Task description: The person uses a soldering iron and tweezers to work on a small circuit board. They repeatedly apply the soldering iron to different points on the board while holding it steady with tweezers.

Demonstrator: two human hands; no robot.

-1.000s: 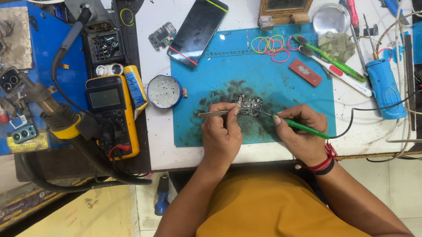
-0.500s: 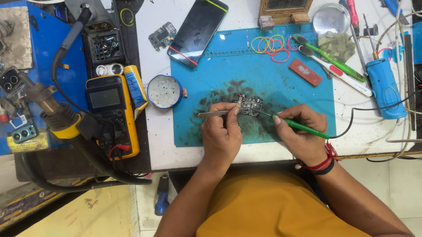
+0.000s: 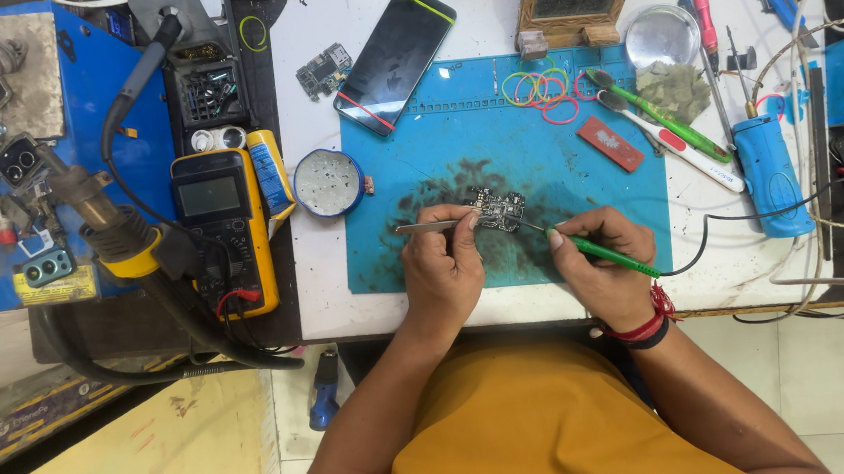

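Circuit board (image 3: 497, 208) on stained blue mat (image 3: 631, 215), white bench; left hand (image 3: 449, 265) grips tweezers (image 3: 428, 226), right hand (image 3: 600, 263) grips soldering iron (image 3: 606, 257).

Around the blue rubber work mat (image 3: 436, 156): a black smartphone (image 3: 394, 59) at its top-left corner, round metal tin (image 3: 328, 183) just left, yellow multimeter (image 3: 224, 227) farther left, coloured rubber bands (image 3: 539, 88) lying on top.

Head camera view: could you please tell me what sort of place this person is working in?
Most likely a phone or electronics repair bench. A small circuit board lies on a stained blue work mat, a yellow multimeter sits to the left, and a smartphone lies screen-up behind the mat.
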